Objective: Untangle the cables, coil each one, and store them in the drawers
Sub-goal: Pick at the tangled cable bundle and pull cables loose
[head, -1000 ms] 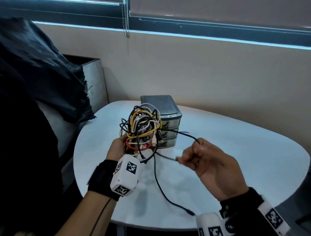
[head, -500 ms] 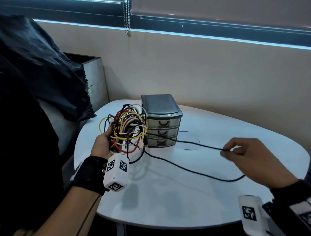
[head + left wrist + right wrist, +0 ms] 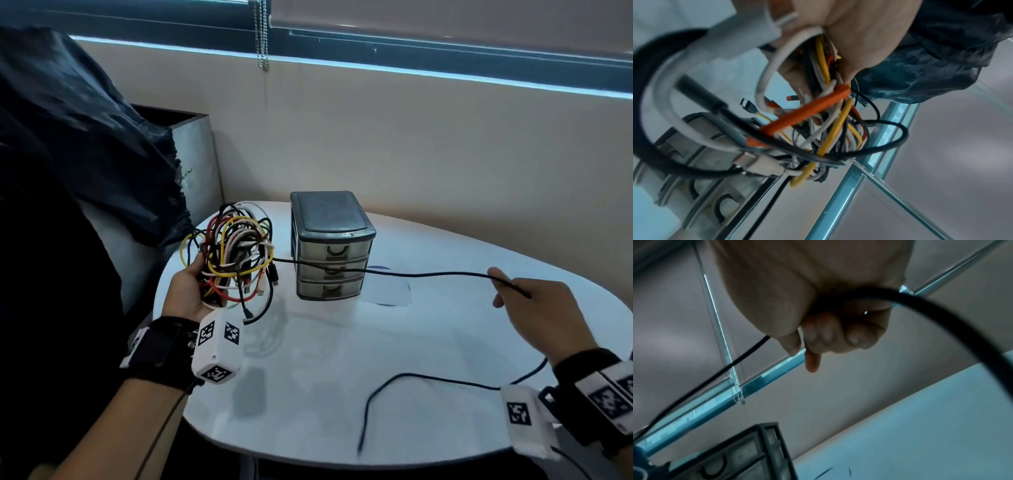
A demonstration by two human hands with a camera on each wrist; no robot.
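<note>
My left hand (image 3: 186, 291) grips a tangled bundle of cables (image 3: 236, 253), black, white, yellow and red, above the table's left side. In the left wrist view the bundle (image 3: 818, 123) fills the frame under my left hand (image 3: 840, 40). One black cable (image 3: 424, 274) runs taut from the bundle, across the front of the drawers, to my right hand (image 3: 534, 315), which pinches it at the right. Its free end (image 3: 370, 407) trails over the table. The right wrist view shows my right hand (image 3: 830, 318) curled round the black cable (image 3: 953, 324). A small grey three-drawer unit (image 3: 330, 246) stands mid-table, drawers shut.
The white oval table (image 3: 342, 394) ends close to me and at the right. A black plastic bag (image 3: 78, 144) lies over a grey bin (image 3: 198, 161) at the left. A blind's bead chain (image 3: 262, 37) hangs by the wall behind.
My right hand has pulled the black cable far to the right, drawing it out of the bundle. My left hand has moved the bundle left, away from the drawers.
</note>
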